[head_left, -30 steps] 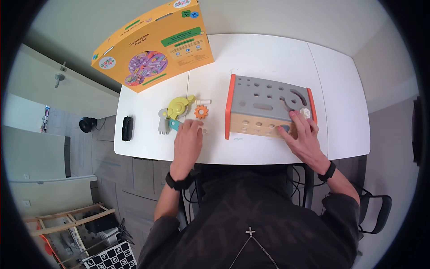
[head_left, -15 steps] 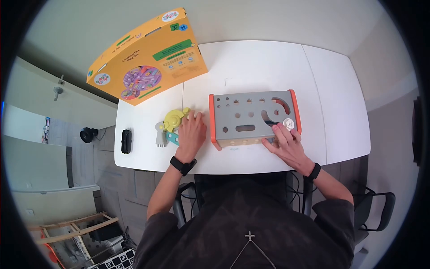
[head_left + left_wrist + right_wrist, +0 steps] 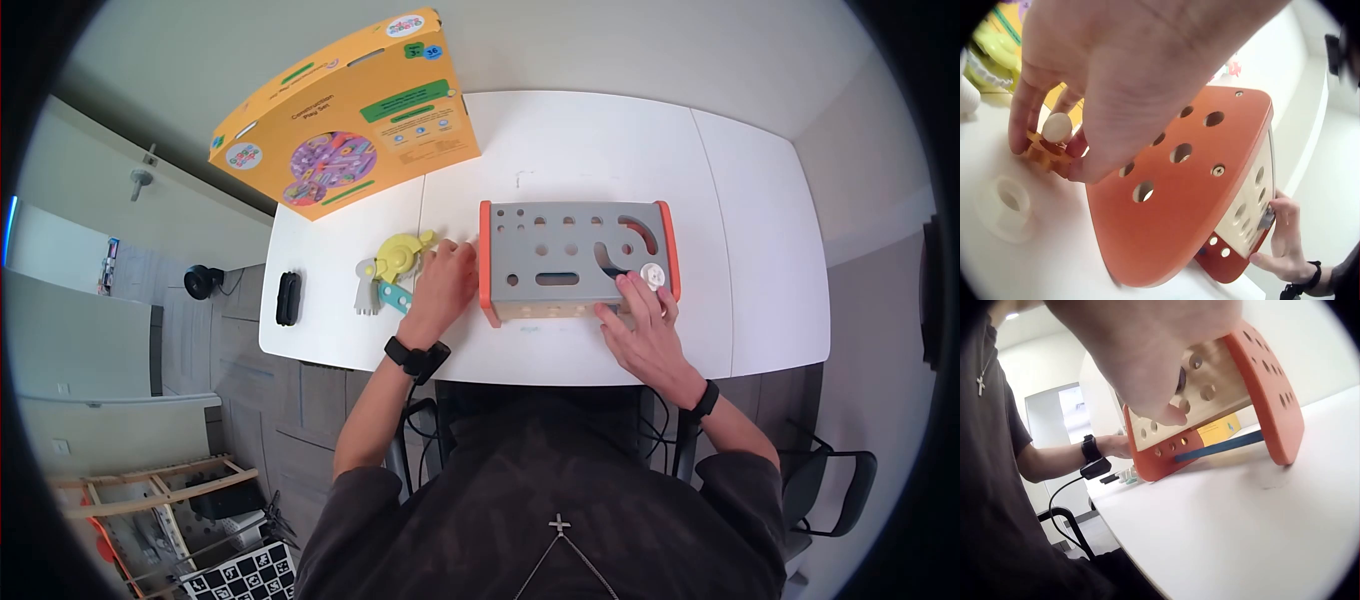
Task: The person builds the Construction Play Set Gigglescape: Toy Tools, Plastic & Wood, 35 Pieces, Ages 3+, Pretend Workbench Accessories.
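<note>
My left hand (image 3: 445,285) is beside the red left end of the toy workbench (image 3: 540,257). In the left wrist view its fingers pinch an orange gear (image 3: 1047,156), and a round cream peg end (image 3: 1057,127) shows among them. The fingers of my right hand (image 3: 650,340) lie over the grey top next to a white knob (image 3: 652,275), gripping the front edge. Its thumb is against the wooden front panel (image 3: 1208,394) in the right wrist view.
Left of the workbench lie a yellow-green piece (image 3: 400,256), a grey piece (image 3: 366,289) and a teal strip (image 3: 397,296). A translucent ring (image 3: 1007,206) lies near my left hand. A black case (image 3: 288,298) and orange box (image 3: 350,120) are farther left.
The workbench has shifted left and turned, so its grey top faces the head view more. My left hand has moved right and taken hold of the orange gear.
</note>
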`<act>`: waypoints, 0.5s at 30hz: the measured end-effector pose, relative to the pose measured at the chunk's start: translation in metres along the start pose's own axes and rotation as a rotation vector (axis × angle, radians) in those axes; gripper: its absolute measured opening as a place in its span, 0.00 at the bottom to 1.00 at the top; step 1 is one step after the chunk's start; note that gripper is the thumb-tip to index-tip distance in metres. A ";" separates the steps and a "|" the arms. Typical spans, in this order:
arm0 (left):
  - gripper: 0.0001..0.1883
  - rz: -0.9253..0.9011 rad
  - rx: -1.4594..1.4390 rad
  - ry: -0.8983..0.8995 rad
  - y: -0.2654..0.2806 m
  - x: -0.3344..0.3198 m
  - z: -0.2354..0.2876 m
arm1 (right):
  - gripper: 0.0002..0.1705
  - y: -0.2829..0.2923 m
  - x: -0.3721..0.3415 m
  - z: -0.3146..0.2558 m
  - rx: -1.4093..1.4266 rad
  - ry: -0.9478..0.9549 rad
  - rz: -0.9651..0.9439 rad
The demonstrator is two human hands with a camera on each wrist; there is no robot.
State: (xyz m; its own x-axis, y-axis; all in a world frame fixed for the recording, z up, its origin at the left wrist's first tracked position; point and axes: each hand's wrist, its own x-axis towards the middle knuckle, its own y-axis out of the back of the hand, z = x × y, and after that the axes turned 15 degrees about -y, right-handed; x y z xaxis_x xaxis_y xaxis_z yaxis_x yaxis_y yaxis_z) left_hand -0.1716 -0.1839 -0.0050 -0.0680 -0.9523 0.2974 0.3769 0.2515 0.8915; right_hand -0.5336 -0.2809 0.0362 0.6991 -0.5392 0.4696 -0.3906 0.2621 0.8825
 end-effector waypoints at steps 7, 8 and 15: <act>0.14 0.212 -0.471 0.335 0.070 -0.007 0.061 | 0.26 0.044 0.011 -0.034 0.301 -0.128 -0.076; 0.14 0.241 -0.479 0.335 0.080 -0.011 0.073 | 0.26 0.048 0.011 -0.041 0.353 -0.114 -0.053; 0.18 0.302 -0.412 0.263 0.096 -0.041 0.150 | 0.32 0.048 0.031 -0.111 1.722 -0.574 -0.806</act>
State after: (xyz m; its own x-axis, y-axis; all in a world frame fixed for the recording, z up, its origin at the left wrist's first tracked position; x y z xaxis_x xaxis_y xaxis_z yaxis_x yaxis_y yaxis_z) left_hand -0.2716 -0.0945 0.1195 0.3109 -0.8728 0.3763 0.6765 0.4813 0.5575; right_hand -0.4644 -0.1963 0.0959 0.8753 -0.3570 -0.3261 -0.4481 -0.8523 -0.2699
